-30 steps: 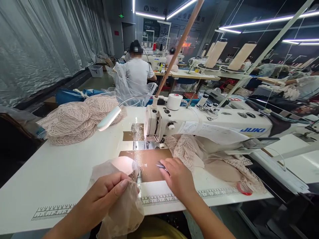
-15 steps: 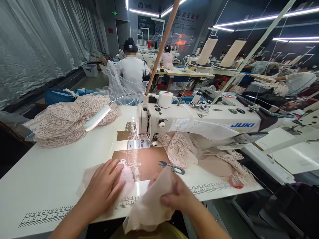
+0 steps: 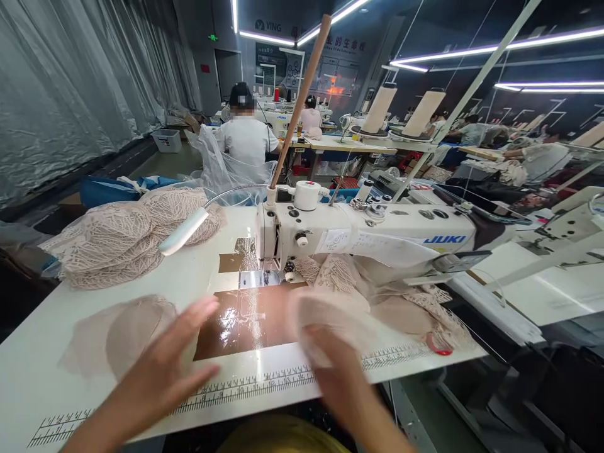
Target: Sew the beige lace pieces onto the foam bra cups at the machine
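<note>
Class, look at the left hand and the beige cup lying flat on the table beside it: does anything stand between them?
Nothing visible does. The left hand hovers open, blurred, just right of the cup, with only bare table around them.

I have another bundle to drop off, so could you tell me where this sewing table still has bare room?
The table is bare between the lace pile and the flat beige piece, and along the front ruler. It is crowded right of the sewing machine, where the lace heap lies, and the right hand holds a piece there.
</note>
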`<state>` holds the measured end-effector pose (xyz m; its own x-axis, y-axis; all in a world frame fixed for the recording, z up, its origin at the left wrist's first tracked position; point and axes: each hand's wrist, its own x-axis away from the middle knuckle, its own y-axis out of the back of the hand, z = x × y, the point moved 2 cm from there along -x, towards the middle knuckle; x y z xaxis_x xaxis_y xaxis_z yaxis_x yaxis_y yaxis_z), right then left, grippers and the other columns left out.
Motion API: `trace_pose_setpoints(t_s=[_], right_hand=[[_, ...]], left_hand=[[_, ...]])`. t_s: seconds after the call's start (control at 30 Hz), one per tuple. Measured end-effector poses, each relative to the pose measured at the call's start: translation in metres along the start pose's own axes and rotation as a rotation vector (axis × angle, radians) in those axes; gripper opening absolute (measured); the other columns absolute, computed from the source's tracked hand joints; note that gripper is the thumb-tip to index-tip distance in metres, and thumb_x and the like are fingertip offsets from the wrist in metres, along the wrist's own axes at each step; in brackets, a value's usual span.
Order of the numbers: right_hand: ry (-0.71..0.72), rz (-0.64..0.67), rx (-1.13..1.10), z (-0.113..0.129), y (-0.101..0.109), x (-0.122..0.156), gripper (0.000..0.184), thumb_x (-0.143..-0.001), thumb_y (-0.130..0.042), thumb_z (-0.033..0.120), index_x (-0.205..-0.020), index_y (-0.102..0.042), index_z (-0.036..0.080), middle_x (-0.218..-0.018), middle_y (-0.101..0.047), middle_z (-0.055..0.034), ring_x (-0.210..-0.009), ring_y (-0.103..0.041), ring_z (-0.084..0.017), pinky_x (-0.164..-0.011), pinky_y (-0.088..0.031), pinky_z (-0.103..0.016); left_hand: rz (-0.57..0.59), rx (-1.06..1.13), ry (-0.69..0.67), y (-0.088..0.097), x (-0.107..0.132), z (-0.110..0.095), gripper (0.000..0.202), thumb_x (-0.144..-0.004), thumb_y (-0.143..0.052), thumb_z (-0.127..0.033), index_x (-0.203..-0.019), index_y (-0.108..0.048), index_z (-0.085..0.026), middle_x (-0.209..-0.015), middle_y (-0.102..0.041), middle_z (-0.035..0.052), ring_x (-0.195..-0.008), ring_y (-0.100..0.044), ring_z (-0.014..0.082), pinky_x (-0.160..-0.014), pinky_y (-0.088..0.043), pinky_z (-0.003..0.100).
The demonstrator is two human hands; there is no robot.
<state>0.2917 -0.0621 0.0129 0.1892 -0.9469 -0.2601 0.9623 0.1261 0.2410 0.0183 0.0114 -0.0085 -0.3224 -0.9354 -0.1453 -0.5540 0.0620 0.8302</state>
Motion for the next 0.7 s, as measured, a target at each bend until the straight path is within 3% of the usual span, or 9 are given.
trace_pose_setpoints(t_s=[0.07,0.17,0.27,0.37,0.4,0.47,0.57,0.63,0.7], right_hand=[[0.034,0.165,0.021,-0.013,-0.030,-0.032,0.011,-0.080,-0.057,0.024,-0.071,-0.057,0.020,-0.065,-0.059,-0.0009,-0.061,-0.055,-0.015,-0.057,-0.043,-0.023],[0.163,0.279,0.099,-0.023,-0.054,-0.049,0.009,-0.076,-0.052,0.014,-0.069,-0.052,0.020,-0.066,-0.057,0.0014,-0.059,-0.052,-0.011,-0.055,-0.039,-0.020],[0.381,0.071,0.153,-0.014,-0.043,-0.045,0.014,-0.071,-0.050,0.008,-0.077,-0.050,0.021,-0.071,-0.057,0.0013,-0.059,-0.051,-0.011,-0.053,-0.037,-0.020],[0.468,-0.162,0.172,-0.001,-0.019,-0.044,0.021,-0.073,-0.052,0.004,-0.083,-0.050,0.023,-0.076,-0.056,0.0006,-0.061,-0.052,-0.010,-0.052,-0.036,-0.019],[0.445,-0.199,0.194,0.001,-0.013,-0.046,0.021,-0.074,-0.052,0.004,-0.083,-0.050,0.023,-0.076,-0.056,0.0006,-0.061,-0.052,-0.011,-0.053,-0.037,-0.020],[0.288,-0.145,0.235,-0.002,-0.008,-0.054,0.016,-0.074,-0.054,0.006,-0.080,-0.053,0.021,-0.071,-0.055,0.0013,-0.061,-0.049,-0.011,-0.055,-0.036,-0.021],[-0.116,0.222,0.085,-0.021,-0.017,-0.062,0.006,-0.078,-0.056,0.014,-0.074,-0.058,0.018,-0.067,-0.054,0.0023,-0.061,-0.047,-0.011,-0.055,-0.035,-0.021],[-0.305,0.462,-0.161,-0.031,-0.027,-0.059,0.013,-0.081,-0.058,0.025,-0.071,-0.059,0.017,-0.067,-0.054,0.0022,-0.063,-0.047,-0.012,-0.057,-0.037,-0.022],[-0.352,0.576,-0.366,-0.035,-0.035,-0.055,0.023,-0.081,-0.062,0.035,-0.069,-0.060,0.015,-0.069,-0.054,0.0019,-0.067,-0.048,-0.013,-0.065,-0.041,-0.025]], left_hand=[[0.233,0.217,-0.032,-0.016,0.006,-0.032,0.066,-0.077,-0.066,-0.031,-0.138,-0.043,-0.033,-0.133,-0.057,0.0038,-0.120,-0.055,0.0274,-0.093,-0.050,0.031],[0.375,0.457,0.027,-0.027,0.013,-0.051,0.042,-0.079,-0.060,-0.025,-0.121,-0.058,-0.027,-0.106,-0.069,0.0019,-0.095,-0.065,0.0216,-0.083,-0.051,0.025],[0.248,0.469,0.204,-0.022,0.018,-0.035,0.018,-0.080,-0.055,-0.025,-0.095,-0.063,-0.022,-0.081,-0.067,-0.0016,-0.072,-0.062,0.0174,-0.064,-0.048,0.021],[0.091,0.418,0.358,-0.012,0.026,-0.010,0.019,-0.077,-0.057,-0.025,-0.094,-0.064,-0.022,-0.082,-0.068,-0.0017,-0.078,-0.062,0.0201,-0.068,-0.047,0.022],[0.117,0.458,0.374,-0.012,0.030,-0.006,0.018,-0.078,-0.057,-0.028,-0.093,-0.065,-0.022,-0.082,-0.068,-0.0009,-0.081,-0.063,0.0215,-0.071,-0.048,0.024],[0.308,0.632,0.334,-0.014,0.039,-0.005,0.023,-0.083,-0.055,-0.039,-0.091,-0.067,-0.021,-0.078,-0.068,0.0020,-0.079,-0.064,0.0230,-0.071,-0.050,0.027],[0.562,0.962,0.134,-0.018,0.050,-0.021,0.049,-0.084,-0.051,-0.057,-0.116,-0.063,-0.022,-0.100,-0.069,0.0097,-0.085,-0.065,0.0259,-0.074,-0.053,0.034],[0.544,0.997,0.046,-0.018,0.050,-0.031,0.064,-0.084,-0.052,-0.056,-0.140,-0.041,-0.028,-0.124,-0.060,0.0122,-0.097,-0.063,0.0272,-0.081,-0.053,0.037],[0.415,0.826,0.062,-0.020,0.040,-0.037,0.067,-0.086,-0.055,-0.047,-0.146,-0.028,-0.034,-0.137,-0.050,0.0102,-0.110,-0.057,0.0274,-0.091,-0.050,0.038]])
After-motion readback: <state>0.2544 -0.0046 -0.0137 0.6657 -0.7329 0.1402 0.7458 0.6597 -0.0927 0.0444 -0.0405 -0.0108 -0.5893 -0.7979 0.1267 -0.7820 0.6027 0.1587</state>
